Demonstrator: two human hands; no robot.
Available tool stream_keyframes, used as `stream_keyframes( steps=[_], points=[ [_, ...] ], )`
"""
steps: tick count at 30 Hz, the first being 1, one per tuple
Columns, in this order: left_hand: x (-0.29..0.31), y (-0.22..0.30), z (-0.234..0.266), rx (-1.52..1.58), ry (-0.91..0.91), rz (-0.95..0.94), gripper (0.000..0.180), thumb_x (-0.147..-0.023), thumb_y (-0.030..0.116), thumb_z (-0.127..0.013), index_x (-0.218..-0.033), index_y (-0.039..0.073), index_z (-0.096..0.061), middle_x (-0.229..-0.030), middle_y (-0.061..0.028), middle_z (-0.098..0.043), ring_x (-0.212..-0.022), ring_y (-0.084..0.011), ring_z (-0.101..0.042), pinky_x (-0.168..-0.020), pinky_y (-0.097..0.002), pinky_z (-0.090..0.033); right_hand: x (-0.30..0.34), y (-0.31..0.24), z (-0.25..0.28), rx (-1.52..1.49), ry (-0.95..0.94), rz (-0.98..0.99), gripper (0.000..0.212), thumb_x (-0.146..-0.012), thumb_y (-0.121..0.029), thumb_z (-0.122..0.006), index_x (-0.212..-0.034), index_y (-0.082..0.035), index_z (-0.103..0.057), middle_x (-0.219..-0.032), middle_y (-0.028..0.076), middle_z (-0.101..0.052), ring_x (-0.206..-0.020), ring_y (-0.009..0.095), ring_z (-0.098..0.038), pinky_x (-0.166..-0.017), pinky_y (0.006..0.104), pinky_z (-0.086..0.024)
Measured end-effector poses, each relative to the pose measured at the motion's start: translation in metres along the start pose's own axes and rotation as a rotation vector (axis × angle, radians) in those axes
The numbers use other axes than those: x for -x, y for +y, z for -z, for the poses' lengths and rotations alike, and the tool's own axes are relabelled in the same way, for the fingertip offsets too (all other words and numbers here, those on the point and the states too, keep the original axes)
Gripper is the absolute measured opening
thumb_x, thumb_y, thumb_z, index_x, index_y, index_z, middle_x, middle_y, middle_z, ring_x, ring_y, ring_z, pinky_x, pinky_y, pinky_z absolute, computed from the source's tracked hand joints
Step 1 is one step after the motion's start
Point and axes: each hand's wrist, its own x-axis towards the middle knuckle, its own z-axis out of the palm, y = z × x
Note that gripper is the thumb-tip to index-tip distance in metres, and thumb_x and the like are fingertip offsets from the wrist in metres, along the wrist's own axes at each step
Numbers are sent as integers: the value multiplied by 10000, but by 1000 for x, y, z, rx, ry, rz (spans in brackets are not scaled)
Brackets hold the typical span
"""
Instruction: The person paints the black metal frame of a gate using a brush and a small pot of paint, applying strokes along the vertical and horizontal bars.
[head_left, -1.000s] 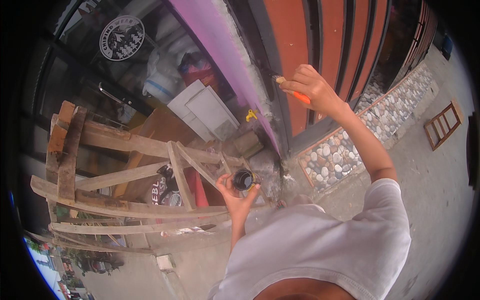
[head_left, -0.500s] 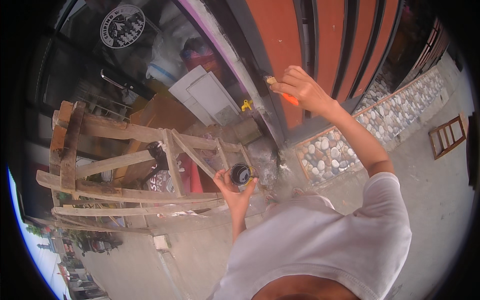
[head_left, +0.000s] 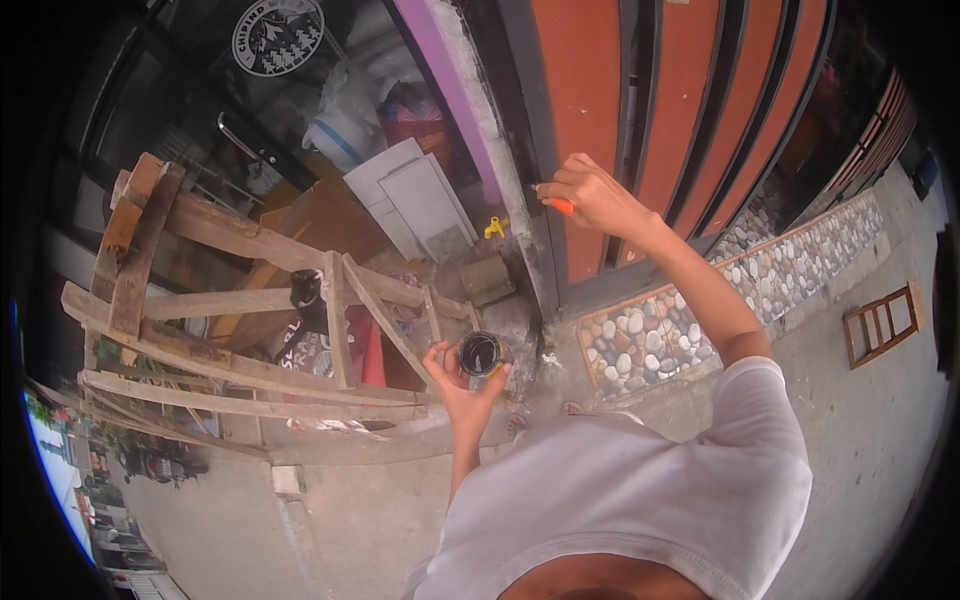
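My left hand is wrapped around a small open can with dark, glossy paint inside. Further up, my right hand grips a paintbrush by its orange handle. The brush head points left, at the dark grey edge post of an orange slatted gate. My fingers and the angle mostly hide the bristles, so I cannot tell whether they touch the post.
A rough wooden frame stands at the left, beside the can. Behind it are pale panels, a yellow tap and a glass door. A pebble strip runs below the gate; a small wooden frame lies at right.
My right hand has turned and shifted slightly down and left with the paintbrush, so less of its head shows. The can stays in my left hand. The whole view has shifted a little.
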Motion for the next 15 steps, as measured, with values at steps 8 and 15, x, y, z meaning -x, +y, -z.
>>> stream_keyframes(
  steps=[8,15],
  points=[
    [1,-2,-7,-4,4,-24,910,-702,4,-842,-1349,73,-206,-1263,-175,-473,-1173,-243,-529,-1030,-366,-433,-52,-16,74,208,283,135,302,-692,-2,-740,-989,-42,-705,-846,46,-648,-859,223,-573,-883,359,-458],
    [3,-2,-11,15,-25,-5,898,-688,11,-855,-1324,87,-226,-1261,-182,-475,-1168,-236,-538,-1017,-362,-445,-9,-17,21,270,394,87,301,-748,-20,-686,-1046,-54,-688,-984,80,-618,-913,245,-578,-892,411,-461]
  ],
)
